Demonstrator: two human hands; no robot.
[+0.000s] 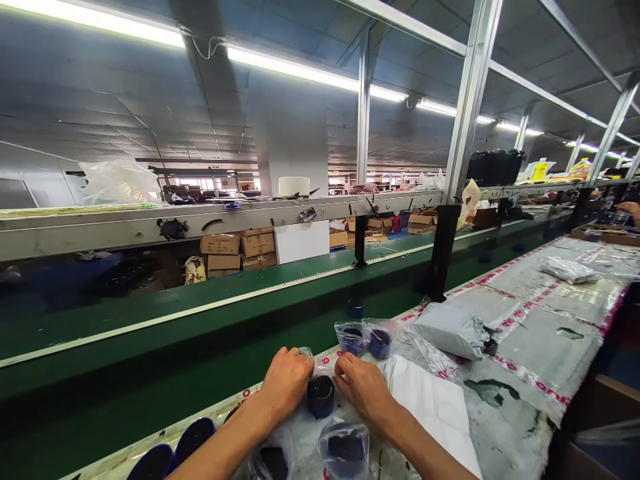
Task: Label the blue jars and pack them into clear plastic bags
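My left hand (286, 382) and my right hand (363, 388) rest on the worktable, both with fingers curled, pinching the top edge of a clear plastic bag (320, 373). A dark blue roll (321, 396) stands in that bag between the hands. Just beyond lie two more bagged blue rolls (367, 340). Another bagged roll (345, 450) lies near my right forearm. Loose blue rolls (176, 450) lie by my left forearm.
A green conveyor belt (200, 313) runs along the far side of the table. A grey mailer bag (450, 330) and white sheets (430, 407) lie to the right. A metal rack post (467, 107) rises behind. Cardboard boxes (239, 250) are stacked beyond the conveyor.
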